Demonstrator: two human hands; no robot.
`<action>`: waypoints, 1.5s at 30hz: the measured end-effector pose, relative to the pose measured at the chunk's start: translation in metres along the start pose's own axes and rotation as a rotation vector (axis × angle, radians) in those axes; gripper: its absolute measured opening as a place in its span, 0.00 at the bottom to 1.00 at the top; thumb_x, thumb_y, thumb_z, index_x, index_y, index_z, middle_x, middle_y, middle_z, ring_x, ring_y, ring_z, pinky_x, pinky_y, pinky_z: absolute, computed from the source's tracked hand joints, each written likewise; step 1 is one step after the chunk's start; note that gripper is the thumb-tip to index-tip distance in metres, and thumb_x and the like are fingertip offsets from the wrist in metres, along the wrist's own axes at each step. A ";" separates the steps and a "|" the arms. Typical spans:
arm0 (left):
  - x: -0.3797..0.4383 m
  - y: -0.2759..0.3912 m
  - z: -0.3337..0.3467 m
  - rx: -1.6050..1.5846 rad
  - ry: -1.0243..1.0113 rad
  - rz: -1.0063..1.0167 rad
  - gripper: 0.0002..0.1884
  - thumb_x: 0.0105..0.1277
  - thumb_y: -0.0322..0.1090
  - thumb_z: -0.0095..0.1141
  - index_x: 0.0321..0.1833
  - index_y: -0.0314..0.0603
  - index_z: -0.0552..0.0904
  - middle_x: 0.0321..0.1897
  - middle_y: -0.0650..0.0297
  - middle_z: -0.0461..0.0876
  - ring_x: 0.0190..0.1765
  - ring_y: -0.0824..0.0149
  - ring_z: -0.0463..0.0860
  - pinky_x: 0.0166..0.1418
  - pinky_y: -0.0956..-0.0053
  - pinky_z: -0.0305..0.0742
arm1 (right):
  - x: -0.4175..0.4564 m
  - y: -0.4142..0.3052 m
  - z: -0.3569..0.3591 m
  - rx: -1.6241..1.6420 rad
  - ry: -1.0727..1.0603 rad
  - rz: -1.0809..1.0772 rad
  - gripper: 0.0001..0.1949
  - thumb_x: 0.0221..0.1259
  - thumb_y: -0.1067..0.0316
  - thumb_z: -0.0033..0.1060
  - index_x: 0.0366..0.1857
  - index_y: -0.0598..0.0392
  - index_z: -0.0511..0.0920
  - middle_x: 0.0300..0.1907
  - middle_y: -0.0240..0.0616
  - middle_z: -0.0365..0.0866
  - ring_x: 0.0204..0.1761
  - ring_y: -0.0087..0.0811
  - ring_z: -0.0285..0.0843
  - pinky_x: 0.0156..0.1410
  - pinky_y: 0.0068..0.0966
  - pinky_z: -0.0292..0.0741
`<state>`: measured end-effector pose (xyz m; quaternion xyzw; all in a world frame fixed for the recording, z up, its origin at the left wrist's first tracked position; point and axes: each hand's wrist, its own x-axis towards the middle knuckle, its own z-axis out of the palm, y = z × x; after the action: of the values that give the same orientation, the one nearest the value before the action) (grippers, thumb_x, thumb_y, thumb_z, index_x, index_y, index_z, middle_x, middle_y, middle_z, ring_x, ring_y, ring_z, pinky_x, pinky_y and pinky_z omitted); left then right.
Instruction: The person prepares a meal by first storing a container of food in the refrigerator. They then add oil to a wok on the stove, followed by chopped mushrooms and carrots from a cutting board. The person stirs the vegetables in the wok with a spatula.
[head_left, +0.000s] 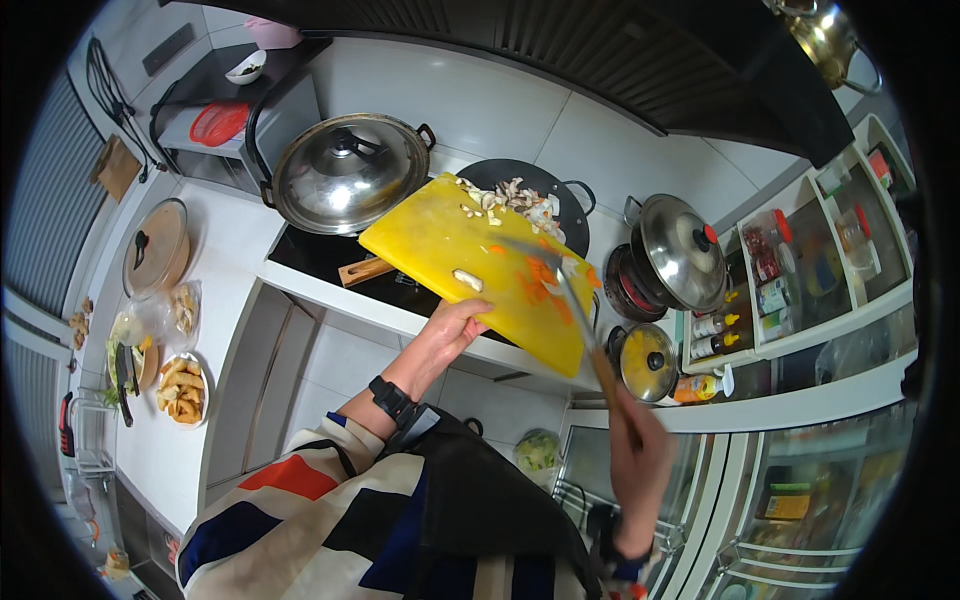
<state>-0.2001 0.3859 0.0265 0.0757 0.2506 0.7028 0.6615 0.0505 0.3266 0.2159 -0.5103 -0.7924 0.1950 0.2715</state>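
My left hand grips the near edge of a yellow cutting board, thumb on top. The board slants over a dark wok on the stove. Sliced mushrooms and pale vegetable pieces lie at its far edge, partly in the wok. Orange carrot slices are spread on the board's right part, and one mushroom slice lies near my thumb. My right hand holds a wooden-handled metal utensil, apparently a turner, blurred, its head over the carrots. The board hides much of the wok.
A lidded wok stands at left, a lidded pot and a smaller lidded pan at right. The left counter holds a plate of fried pieces and a knife. A range hood hangs above.
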 end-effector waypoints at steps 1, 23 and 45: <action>0.006 0.000 -0.002 0.005 -0.009 -0.009 0.25 0.61 0.17 0.53 0.63 0.36 0.68 0.56 0.55 0.77 0.56 0.60 0.80 0.59 0.68 0.79 | -0.019 -0.012 -0.012 -0.053 -0.073 0.093 0.14 0.61 0.77 0.55 0.51 0.59 0.79 0.34 0.46 0.82 0.35 0.46 0.81 0.37 0.30 0.76; -0.025 0.005 0.006 0.073 -0.078 -0.165 0.25 0.60 0.16 0.50 0.61 0.37 0.69 0.56 0.60 0.76 0.57 0.65 0.79 0.57 0.74 0.76 | 0.143 0.045 0.136 -0.173 0.099 -0.114 0.13 0.61 0.71 0.53 0.48 0.57 0.81 0.30 0.53 0.81 0.32 0.51 0.80 0.37 0.40 0.75; -0.027 0.054 -0.018 0.109 0.010 0.026 0.25 0.60 0.15 0.49 0.61 0.34 0.68 0.55 0.56 0.76 0.57 0.60 0.79 0.58 0.68 0.79 | 0.086 0.018 0.110 -0.151 0.196 -0.153 0.13 0.61 0.75 0.54 0.49 0.61 0.79 0.32 0.50 0.81 0.32 0.46 0.80 0.38 0.35 0.74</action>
<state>-0.2534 0.3559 0.0418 0.1113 0.2909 0.6970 0.6459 -0.0349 0.4091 0.1395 -0.4839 -0.8111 0.0628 0.3226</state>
